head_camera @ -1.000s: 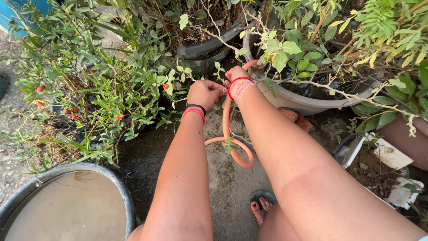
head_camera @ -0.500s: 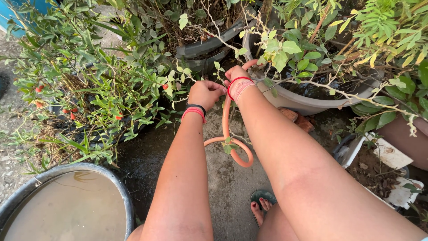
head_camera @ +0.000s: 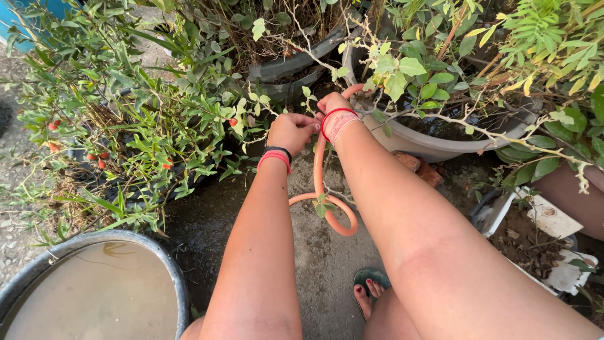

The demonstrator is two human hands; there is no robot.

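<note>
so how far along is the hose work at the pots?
Done: the ground is wet, and the tub holds water. In hand: the right hand grips the orange hose at the grey pot's rim; the left hand is closed beside it. Left: hose slack loops on the ground; no flowing water visible.

The orange hose [head_camera: 319, 170] looks like smooth rubber. The grey pot [head_camera: 434, 146] looks like matt plastic. The ground [head_camera: 321, 264] is rough concrete.

The hose [head_camera: 319, 182] is orange, thin and bendy. From the grey pot rim at about 12 o'clock it arches over, drops straight down the middle of the view, then curls into a loop on wet concrete toward 6 o'clock.
</note>
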